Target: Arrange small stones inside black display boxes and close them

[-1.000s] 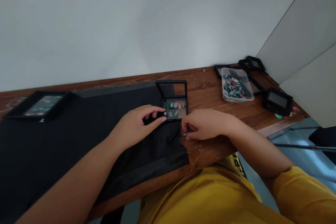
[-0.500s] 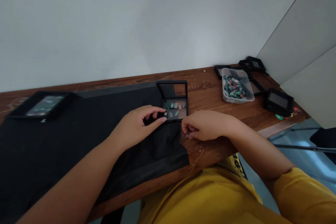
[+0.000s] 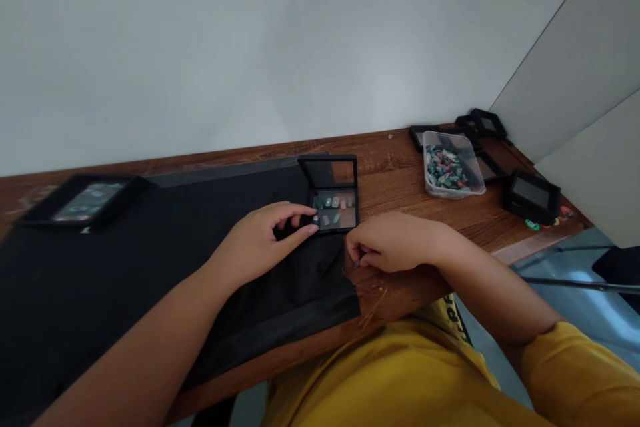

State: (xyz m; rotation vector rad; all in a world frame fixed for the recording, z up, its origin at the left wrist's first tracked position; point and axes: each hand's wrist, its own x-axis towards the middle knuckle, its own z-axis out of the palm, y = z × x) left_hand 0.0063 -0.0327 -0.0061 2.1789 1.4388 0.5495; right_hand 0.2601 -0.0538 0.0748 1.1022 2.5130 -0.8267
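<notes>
A small black display case (image 3: 332,229) stands with its windowed lid raised at the mat's right edge. Inside lie small stones (image 3: 335,203) in two rows, green, pale and pink. My left hand (image 3: 273,235) has thumb and forefinger bent round the case's left side, gripping it beside a pale stone at the fingertips. Just right of the case's front corner, my right hand (image 3: 387,241) is closed low over the wood, fingers pinched. A tiny purplish piece (image 3: 357,263) shows at its fingertips, mostly hidden.
A clear plastic tub (image 3: 473,183) of green and pink stones stands right, with several black cases (image 3: 531,195) around it. Another black case (image 3: 37,213) lies far left on the black mat (image 3: 200,207). Small coloured pieces (image 3: 564,212) lie near the table's right end.
My right fingers have curled slightly, so less of the purplish piece shows. My left hand and the case have stayed in place.
</notes>
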